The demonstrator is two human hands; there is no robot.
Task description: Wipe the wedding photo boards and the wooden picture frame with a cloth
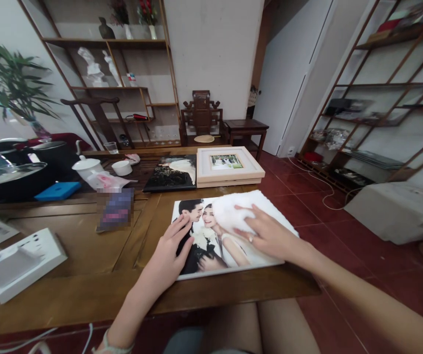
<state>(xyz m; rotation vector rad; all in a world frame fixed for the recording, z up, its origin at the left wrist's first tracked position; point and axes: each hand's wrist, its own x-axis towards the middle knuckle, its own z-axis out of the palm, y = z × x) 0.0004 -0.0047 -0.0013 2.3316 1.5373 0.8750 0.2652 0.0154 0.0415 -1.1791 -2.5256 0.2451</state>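
Observation:
A wedding photo panel (229, 250) with white edges lies flat near the front edge of the wooden table, showing a couple cheek to cheek. My left hand (172, 243) rests on its left side, fingers stretched out over the dark suit. On the upper middle of the print, my right hand (270, 231) presses a white wad (235, 216), soft-looking like a cloth or a pad; its exact kind is unclear. The wad covers part of the picture beside the faces.
Behind the panel are a dark photo panel (172, 173) and a pale wooden picture frame (229, 179). Leftward on the table (86, 265) stand a white device (30, 265), a blue box (57, 191), a white teapot (86, 166) and a black pan (15, 179).

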